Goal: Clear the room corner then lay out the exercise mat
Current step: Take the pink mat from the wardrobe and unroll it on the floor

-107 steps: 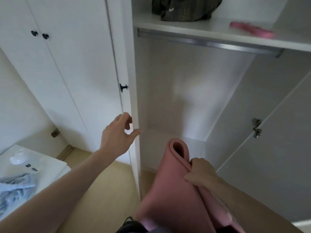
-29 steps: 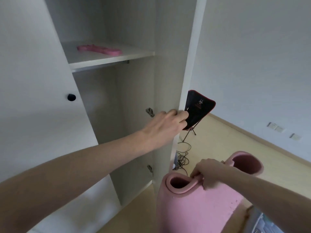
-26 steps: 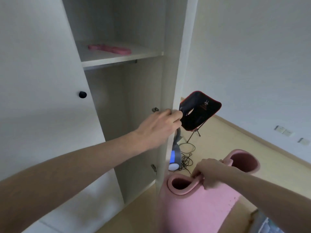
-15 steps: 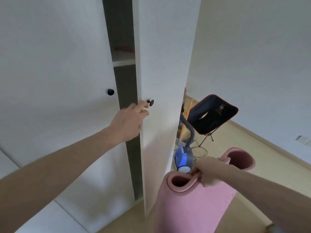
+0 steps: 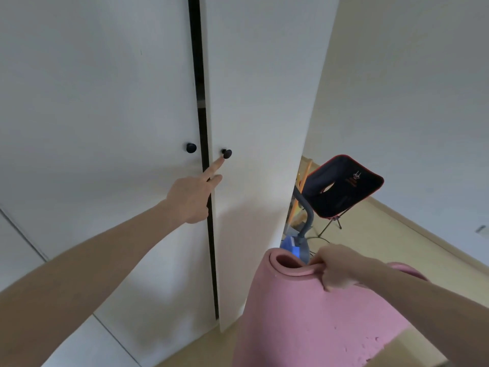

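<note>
My right hand (image 5: 334,267) has its grip curled over the top edge of the rolled pink exercise mat (image 5: 304,321), which stands upright just beside the wardrobe, lower right of view. My left hand (image 5: 191,198) holds nothing; fingers straight, index tip reaching toward the black knob (image 5: 227,153) on the right wardrobe door (image 5: 254,128), which sits w/ a thin dark gap left. Beyond the mat: a blue vacuum (image 5: 296,247), a folding chair (image 5: 341,186) and trailing cable on the floor (image 5: 397,234), all in the corner. Risks, as I judge: the one-handed pinch lets the mat slump or unroll; swinging it knocks the vacuum; the corner isn't cleared yet, so the mat has nowhere to lie.
</note>
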The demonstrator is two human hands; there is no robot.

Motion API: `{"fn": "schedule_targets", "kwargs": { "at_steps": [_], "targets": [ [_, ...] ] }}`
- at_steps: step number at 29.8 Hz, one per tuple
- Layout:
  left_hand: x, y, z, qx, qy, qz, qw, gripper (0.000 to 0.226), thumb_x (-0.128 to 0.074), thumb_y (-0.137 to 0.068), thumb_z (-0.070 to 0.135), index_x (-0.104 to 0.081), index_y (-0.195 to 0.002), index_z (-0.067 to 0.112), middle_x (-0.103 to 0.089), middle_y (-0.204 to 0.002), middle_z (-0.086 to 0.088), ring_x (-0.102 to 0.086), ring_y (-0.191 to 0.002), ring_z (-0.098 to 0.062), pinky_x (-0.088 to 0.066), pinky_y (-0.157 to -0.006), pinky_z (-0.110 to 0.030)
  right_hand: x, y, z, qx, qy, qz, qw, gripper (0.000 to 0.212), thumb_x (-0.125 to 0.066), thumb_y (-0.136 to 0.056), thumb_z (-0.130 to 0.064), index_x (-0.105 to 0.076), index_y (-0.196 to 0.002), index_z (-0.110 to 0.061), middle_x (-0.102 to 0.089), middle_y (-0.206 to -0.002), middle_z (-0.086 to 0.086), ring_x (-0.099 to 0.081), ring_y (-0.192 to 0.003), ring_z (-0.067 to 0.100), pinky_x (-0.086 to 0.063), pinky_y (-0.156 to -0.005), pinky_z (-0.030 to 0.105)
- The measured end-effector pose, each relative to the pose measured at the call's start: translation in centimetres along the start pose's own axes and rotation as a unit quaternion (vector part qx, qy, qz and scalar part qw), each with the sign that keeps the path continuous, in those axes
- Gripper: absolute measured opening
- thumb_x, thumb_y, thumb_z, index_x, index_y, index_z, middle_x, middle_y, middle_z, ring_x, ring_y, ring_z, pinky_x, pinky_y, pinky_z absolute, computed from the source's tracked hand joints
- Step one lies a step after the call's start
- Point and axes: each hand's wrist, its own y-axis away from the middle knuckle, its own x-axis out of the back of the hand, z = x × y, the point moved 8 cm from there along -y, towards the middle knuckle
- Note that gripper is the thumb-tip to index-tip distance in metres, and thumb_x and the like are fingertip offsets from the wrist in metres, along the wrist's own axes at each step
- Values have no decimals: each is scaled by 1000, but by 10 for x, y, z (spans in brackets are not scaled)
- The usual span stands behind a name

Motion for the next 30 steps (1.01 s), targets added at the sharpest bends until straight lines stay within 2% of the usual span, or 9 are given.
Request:
{"fn": "schedule_targets", "kwargs": {
  "at_steps": [8,11,14,18,21,23,26,28,30],
  "targets": [
    [-9,-17,-15,45,-4,-25,999,78,-58,-72,11,-33,-144,24,32,-162,15,-51,-52,-23,-35,-46,-29,9,2,15,-19,4,9,1000,33,-66,-64,-19,-74,-93,-32,-73,-77,-8,-67,-72,9,-60,-74,32],
    [-10,-23,-16,57,-10,-32,998,80,-56,-69,10,-31,-143,22,30,-164,13,-50,-56,-24,-32,-46,-29,13,2,23,-23,-9,19,1000,31,-69,-68,-18,-75,-95,-33,-72,-79,-10,-63,-75,7,-53,-68,26],
    [-9,-29,-16,67,-19,-35,997,81,-58,-71,12,-28,-146,19,29,-164,10,-46,-57,-23,-30,-47,-29,19,1,36,-35,-21,25,999,35,-69,-69,-19,-76,-99,-34,-73,-83,-11,-64,-77,7,-55,-71,26],
    [-13,-31,-17,88,-11,-32,996,82,-62,-69,12,-29,-143,19,29,-164,8,-50,-61,-25,-33,-48,-29,24,1,52,-36,-27,38,998,33,-68,-70,-17,-75,-98,-33,-71,-80,-11,-62,-74,5,-44,-61,22],
    [-14,-35,-2,94,5,-28,995,96,-65,-73,17,-16,-154,21,26,-166,3,-53,-74,-24,-38,-52,-30,25,1,64,-31,-30,44,998,37,-69,-71,-17,-75,-103,-34,-71,-83,-12,-61,-76,4,-42,-61,21],
    [-4,-42,28,60,35,-18,997,100,-65,-78,24,-6,-159,26,23,-167,4,-57,-85,-25,-44,-60,-31,25,2,76,-31,-39,50,998,40,-69,-71,-17,-75,-106,-35,-71,-86,-13,-61,-81,5,-45,-65,21],
    [5,-52,92,-44,121,-30,991,95,-63,-82,35,-8,-158,32,5,-168,11,-60,-109,-24,-51,-80,-34,29,0,96,-33,-53,57,996,46,-69,-69,-17,-75,-110,-36,-72,-88,-15,-62,-84,6,-52,-73,24],
    [3,-58,139,-107,209,-91,968,97,-67,-81,41,-9,-159,35,-11,-166,13,-55,-124,-18,-49,-96,-35,35,-1,114,-35,-62,67,995,46,-68,-67,-18,-75,-109,-36,-72,-87,-14,-63,-84,8,-49,-70,23],
    [3,-66,190,-160,271,-149,937,102,-73,-81,44,-10,-160,33,-18,-164,12,-45,-137,-15,-43,-108,-31,43,3,137,-34,-71,82,993,45,-68,-67,-18,-75,-107,-37,-72,-85,-14,-63,-83,9,-44,-65,22]
  ]
}}
